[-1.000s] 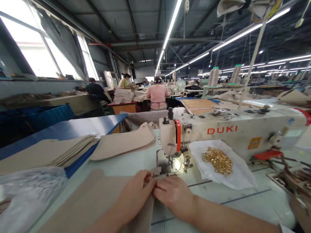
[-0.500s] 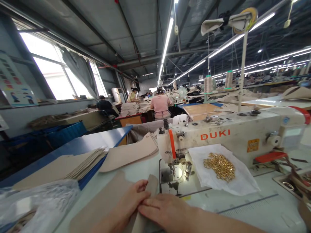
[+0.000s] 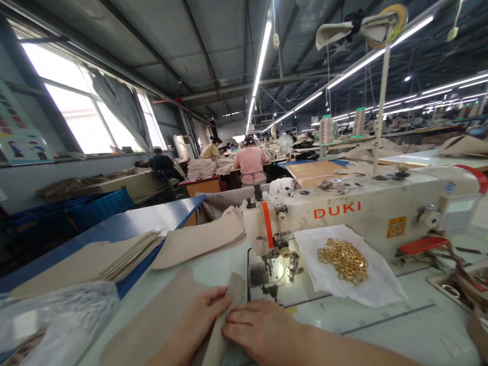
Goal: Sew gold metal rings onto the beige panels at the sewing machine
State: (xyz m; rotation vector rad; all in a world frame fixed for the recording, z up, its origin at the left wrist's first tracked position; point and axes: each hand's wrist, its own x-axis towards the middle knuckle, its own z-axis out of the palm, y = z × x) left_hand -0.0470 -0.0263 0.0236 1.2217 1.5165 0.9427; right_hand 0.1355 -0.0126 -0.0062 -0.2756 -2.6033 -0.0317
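A beige fabric piece [image 3: 160, 320] lies on the pale table in front of a white DUKI sewing machine [image 3: 354, 211]. Its right edge is folded up between my hands. My left hand [image 3: 200, 317] grips that folded edge with curled fingers. My right hand [image 3: 263, 330] lies on the same fold with its fingers pressed together, just short of the lit needle plate [image 3: 276, 272].
Gold metal rings [image 3: 343, 259] sit on a white cloth right of the needle. Stacks of beige cut pieces [image 3: 198, 239] lie at the left, near a clear plastic bag [image 3: 57, 315]. A tray of parts [image 3: 461, 287] is at the right edge. Other workers sit far behind.
The fabric fold and both hands have drawn back from the needle toward me. The small flap near the presser foot is gone from there. The camera has tilted up slightly.
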